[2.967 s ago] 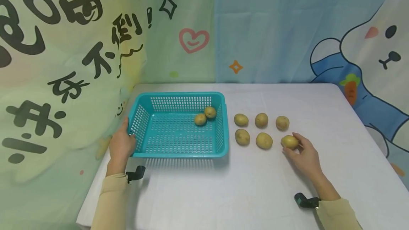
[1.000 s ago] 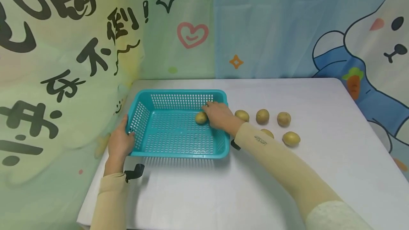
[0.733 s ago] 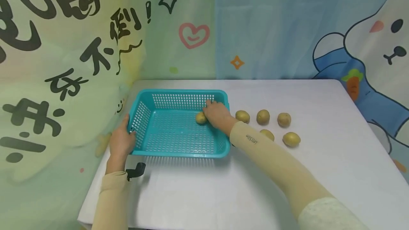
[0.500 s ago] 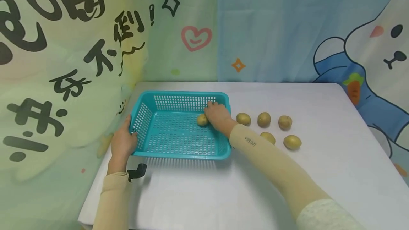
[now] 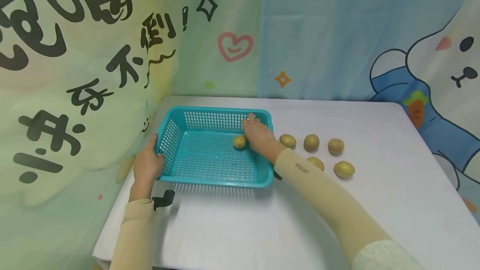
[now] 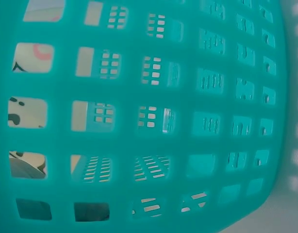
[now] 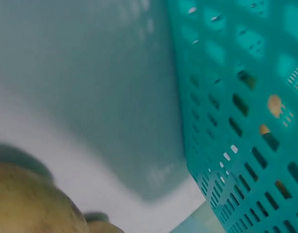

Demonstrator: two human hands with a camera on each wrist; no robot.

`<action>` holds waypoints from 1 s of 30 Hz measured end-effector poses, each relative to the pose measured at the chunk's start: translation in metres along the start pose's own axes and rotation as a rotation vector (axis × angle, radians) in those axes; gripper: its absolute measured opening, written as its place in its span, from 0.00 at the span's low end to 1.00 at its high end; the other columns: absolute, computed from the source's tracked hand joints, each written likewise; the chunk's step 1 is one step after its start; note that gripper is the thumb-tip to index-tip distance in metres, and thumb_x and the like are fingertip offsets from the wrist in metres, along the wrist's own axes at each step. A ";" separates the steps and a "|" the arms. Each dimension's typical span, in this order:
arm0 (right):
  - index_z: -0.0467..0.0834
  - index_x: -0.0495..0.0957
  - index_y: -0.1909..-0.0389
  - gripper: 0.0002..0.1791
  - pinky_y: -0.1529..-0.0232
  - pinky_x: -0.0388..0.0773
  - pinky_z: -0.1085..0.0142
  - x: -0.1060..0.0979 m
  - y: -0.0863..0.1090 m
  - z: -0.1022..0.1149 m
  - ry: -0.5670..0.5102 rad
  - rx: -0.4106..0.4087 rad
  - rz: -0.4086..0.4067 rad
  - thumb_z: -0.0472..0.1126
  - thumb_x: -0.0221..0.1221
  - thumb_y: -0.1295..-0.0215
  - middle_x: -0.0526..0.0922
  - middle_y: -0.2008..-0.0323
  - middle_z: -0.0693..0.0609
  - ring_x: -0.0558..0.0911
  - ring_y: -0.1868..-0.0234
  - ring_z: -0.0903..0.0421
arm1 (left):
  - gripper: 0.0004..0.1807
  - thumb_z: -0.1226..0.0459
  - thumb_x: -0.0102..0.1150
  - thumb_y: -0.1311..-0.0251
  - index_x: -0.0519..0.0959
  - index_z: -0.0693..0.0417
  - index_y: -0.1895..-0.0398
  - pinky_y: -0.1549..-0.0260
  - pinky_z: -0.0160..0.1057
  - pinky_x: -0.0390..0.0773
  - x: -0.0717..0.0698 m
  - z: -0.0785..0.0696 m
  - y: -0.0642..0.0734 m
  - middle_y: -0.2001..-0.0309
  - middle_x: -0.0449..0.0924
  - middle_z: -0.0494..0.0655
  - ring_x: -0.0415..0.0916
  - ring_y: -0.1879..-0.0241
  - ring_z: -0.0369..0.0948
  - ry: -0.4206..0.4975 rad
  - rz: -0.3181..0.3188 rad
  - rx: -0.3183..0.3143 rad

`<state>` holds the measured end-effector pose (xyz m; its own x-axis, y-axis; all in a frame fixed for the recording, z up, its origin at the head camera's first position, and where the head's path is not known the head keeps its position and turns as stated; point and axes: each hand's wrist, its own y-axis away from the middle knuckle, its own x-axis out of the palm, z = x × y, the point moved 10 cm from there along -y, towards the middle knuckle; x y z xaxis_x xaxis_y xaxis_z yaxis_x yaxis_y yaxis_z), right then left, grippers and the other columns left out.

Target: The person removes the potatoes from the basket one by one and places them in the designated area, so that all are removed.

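Observation:
My left hand [image 5: 147,165] grips the left rim of a turquoise plastic basket [image 5: 215,186], which fills the left wrist view as a perforated wall. My right hand [image 5: 258,134] reaches into the basket's right end, palm down, its fingers near the back right corner. Just left of those fingers, one potato [image 5: 240,141] lies on the basket floor. Whatever is under the right hand is hidden, so I cannot tell if it holds a potato. In the right wrist view the basket's side wall [image 7: 226,145] stands between the camera and the fingers.
Several potatoes lie on the white table [image 5: 390,203] right of the basket, among them a back-row potato [image 5: 311,143] and a front-row potato [image 5: 344,170]. My right sleeve [image 5: 322,195] crosses in front of them and partly covers one potato [image 5: 316,163]. A printed curtain [image 5: 318,32] hangs behind.
My right hand has left the front right potato on the table and moved left into the basket. Its fingers have since shifted slightly there. The left hand stays on the rim.

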<state>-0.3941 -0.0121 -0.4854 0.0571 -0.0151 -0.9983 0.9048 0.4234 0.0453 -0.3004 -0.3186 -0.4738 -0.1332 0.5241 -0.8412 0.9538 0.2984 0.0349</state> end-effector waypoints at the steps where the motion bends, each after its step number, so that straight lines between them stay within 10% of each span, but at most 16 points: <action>1: 0.35 0.63 0.37 0.27 0.64 0.81 0.65 -0.003 0.002 -0.004 -0.051 0.021 -0.023 0.34 0.60 0.35 0.66 0.44 0.39 0.76 0.58 0.51 | 0.39 0.70 0.51 0.35 0.50 0.52 0.22 0.50 0.62 0.72 0.001 0.000 0.000 0.33 0.64 0.70 0.70 0.42 0.65 -0.003 0.003 0.000; 8: 0.39 0.62 0.36 0.32 0.60 0.79 0.58 -0.023 0.030 -0.026 -0.480 0.084 -0.206 0.38 0.63 0.40 0.70 0.43 0.44 0.78 0.61 0.50 | 0.39 0.69 0.50 0.35 0.49 0.51 0.22 0.59 0.59 0.74 0.007 0.002 -0.001 0.34 0.64 0.71 0.74 0.49 0.64 -0.017 0.026 0.003; 17: 0.44 0.72 0.36 0.31 0.55 0.78 0.56 -0.057 0.063 -0.031 -0.617 -0.053 -0.335 0.34 0.65 0.43 0.72 0.44 0.43 0.77 0.52 0.49 | 0.39 0.69 0.48 0.34 0.47 0.49 0.21 0.54 0.62 0.72 0.003 0.003 -0.002 0.31 0.61 0.68 0.68 0.41 0.66 0.007 0.032 -0.019; 30: 0.42 0.71 0.37 0.30 0.54 0.81 0.56 -0.038 0.137 -0.083 -0.848 0.153 -0.366 0.34 0.66 0.43 0.72 0.42 0.41 0.76 0.44 0.45 | 0.37 0.68 0.49 0.33 0.50 0.54 0.22 0.57 0.61 0.73 0.002 0.000 -0.001 0.36 0.65 0.74 0.72 0.46 0.66 -0.021 0.006 0.027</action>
<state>-0.3079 0.1219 -0.4444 -0.0084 -0.8049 -0.5933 0.9695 0.1387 -0.2020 -0.3016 -0.3177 -0.4753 -0.1218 0.5092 -0.8520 0.9615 0.2735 0.0260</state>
